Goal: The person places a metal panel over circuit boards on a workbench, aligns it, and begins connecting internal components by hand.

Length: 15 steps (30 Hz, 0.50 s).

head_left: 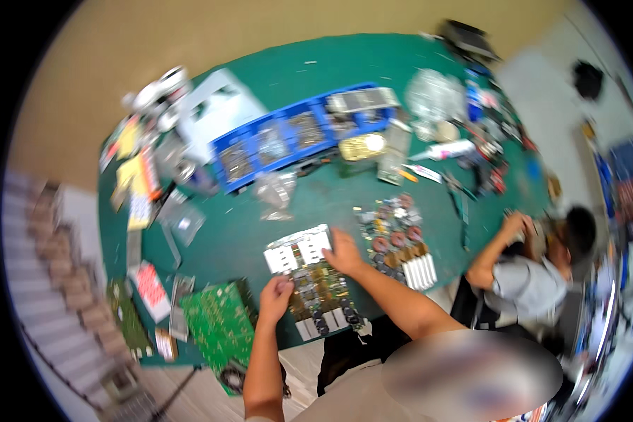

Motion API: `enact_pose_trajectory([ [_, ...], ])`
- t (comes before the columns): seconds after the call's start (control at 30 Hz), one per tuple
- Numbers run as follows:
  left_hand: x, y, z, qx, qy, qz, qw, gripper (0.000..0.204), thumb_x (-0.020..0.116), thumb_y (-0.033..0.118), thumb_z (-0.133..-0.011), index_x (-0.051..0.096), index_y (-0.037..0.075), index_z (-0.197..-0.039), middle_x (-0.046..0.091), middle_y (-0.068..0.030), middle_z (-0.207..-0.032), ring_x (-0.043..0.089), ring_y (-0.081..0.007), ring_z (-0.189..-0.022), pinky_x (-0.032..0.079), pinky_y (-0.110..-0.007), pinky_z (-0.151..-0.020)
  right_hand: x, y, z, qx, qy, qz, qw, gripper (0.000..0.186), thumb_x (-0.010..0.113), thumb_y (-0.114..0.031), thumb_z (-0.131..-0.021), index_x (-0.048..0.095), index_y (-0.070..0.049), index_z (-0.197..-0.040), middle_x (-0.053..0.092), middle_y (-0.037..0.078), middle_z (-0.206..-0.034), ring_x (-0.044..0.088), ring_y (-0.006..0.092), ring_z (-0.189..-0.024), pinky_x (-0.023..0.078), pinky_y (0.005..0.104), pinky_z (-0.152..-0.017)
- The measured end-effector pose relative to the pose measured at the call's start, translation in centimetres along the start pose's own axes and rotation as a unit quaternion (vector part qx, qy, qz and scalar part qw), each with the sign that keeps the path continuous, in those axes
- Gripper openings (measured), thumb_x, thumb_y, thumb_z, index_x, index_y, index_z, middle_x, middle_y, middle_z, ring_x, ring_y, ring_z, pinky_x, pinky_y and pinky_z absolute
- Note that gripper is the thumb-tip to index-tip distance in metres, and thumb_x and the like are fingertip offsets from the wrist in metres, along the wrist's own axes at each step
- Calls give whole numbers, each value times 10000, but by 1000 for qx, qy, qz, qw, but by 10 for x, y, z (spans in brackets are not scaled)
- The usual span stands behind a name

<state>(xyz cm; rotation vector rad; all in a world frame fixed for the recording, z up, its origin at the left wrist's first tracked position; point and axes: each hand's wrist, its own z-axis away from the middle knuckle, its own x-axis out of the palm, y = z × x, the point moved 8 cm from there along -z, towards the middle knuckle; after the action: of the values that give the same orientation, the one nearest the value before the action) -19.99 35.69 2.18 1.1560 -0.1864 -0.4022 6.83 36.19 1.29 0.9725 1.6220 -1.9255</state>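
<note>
A populated circuit board (315, 285) with white blocks along its far and near ends lies in front of me at the table's near edge. My left hand (276, 297) is closed at its left edge, fingers curled in a pinch. At the far right corner, my right hand (343, 253) grips the board by its edge, thumb over the white part. A second board crowded with components (399, 243), with copper-coloured coils and white fins, rests just to the right. On the left lies a large green circuit board (219, 320), overhanging the near edge.
A blue divided bin (278, 165) of small parts stands beyond the boards. Clear plastic bags (275, 191), a white tube (451, 150) and pliers (460, 200) lie around on the green table (295, 63). Another person (527, 267) sits at the right side.
</note>
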Motion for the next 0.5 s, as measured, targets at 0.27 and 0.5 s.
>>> enact_pose_trajectory([
  [0.27,51,-35,33,-104,-92,25,990,243,654,149,-973,639,1,-1165,687,-41,-900,651,-120,-780,506,-251,-696,-37,-13,29,1,70,8,998,681,690,-322,-883,445,77,-1379,543,303,-1315,484,465,-1253,385,495,-1085],
  [0.5,55,-16,23,-35,-88,72,993,231,674,142,-960,648,-19,-1124,713,-76,-950,655,-122,-810,536,-285,-736,-22,-22,1,-46,65,16,997,399,622,-115,-877,542,103,-1202,563,342,-1233,522,501,-1177,404,522,-1063],
])
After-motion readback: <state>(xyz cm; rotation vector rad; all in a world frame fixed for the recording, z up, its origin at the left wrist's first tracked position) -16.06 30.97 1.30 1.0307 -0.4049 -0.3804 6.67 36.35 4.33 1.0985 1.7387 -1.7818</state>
